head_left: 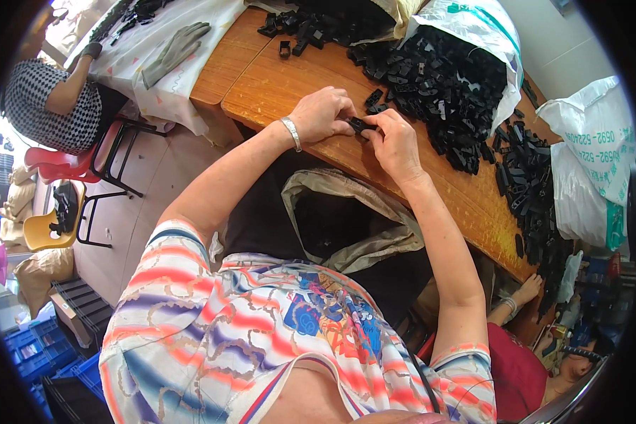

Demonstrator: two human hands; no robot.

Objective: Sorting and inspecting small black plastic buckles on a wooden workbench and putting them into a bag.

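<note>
Between both hands, just above the front edge of the wooden table [261,92], is a small black plastic part [360,126]. My left hand [324,115] grips its left end with thumb and fingertips. On its right end my right hand [397,145] closes in a pinch, the fingers hiding some of the part. A couple of loose black parts lie just beyond my fingertips. Farther right, a large heap of black plastic parts [438,92] spills from a white sack [502,42]. Below the table edge, an open beige sack [293,191] hangs at my lap, dark inside.
More black parts [307,32] lie at the table's far side. Another white sack [590,162] stands at right. A co-worker in a checked top [46,106] sits at left by a cloth-covered table with a grey glove [177,53]. Another person's hand [528,290] reaches in at lower right.
</note>
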